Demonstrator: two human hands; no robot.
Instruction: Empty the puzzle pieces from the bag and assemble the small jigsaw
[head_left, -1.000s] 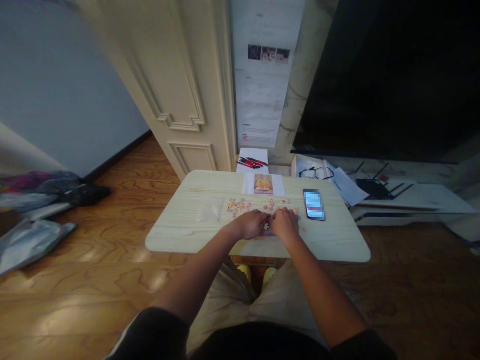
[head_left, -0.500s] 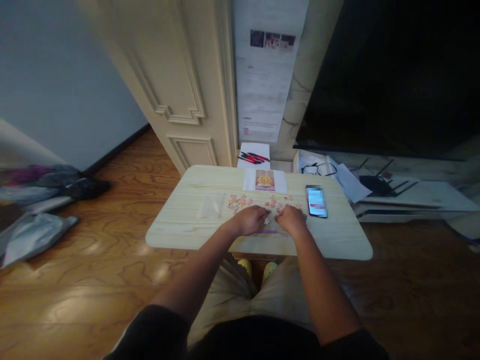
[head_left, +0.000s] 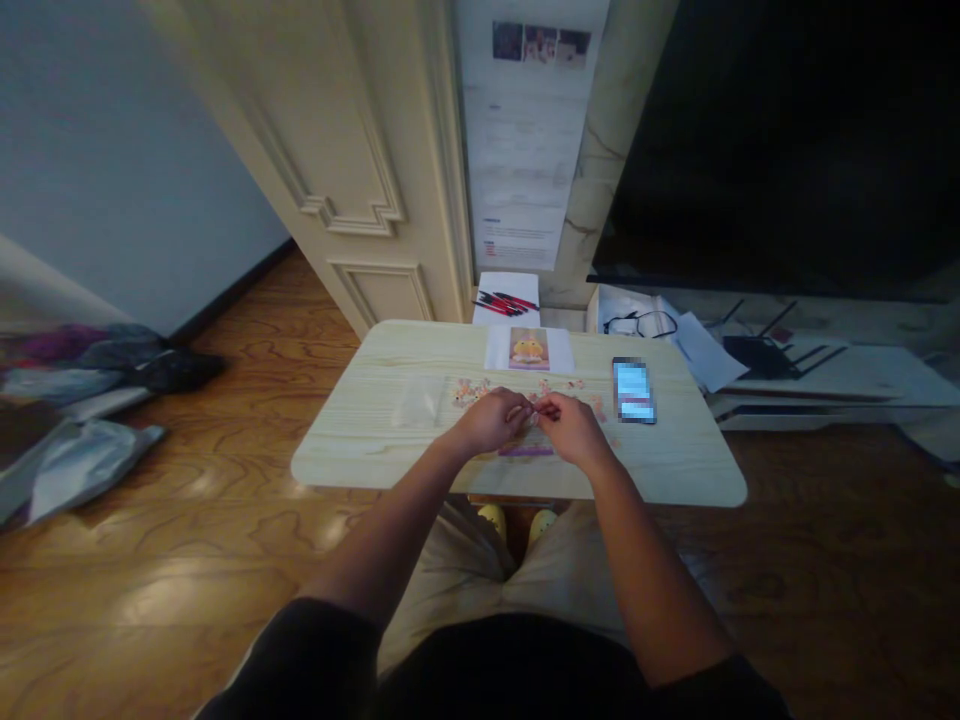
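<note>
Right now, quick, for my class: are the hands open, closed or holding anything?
Left hand: fingers curled; whether it holds anything cannot be told.
Right hand: fingers curled, tips close to the other's; any hold cannot be told.

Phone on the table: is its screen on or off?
On: the phone lies face up on the table, and its screen shows bright, though what it displays is too blurred to read.

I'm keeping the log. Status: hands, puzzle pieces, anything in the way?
Left hand, right hand close together; anything held, too small to tell. Puzzle pieces scattered beyond them. Phone off right, plastic bag off left, neither blocking.
</note>
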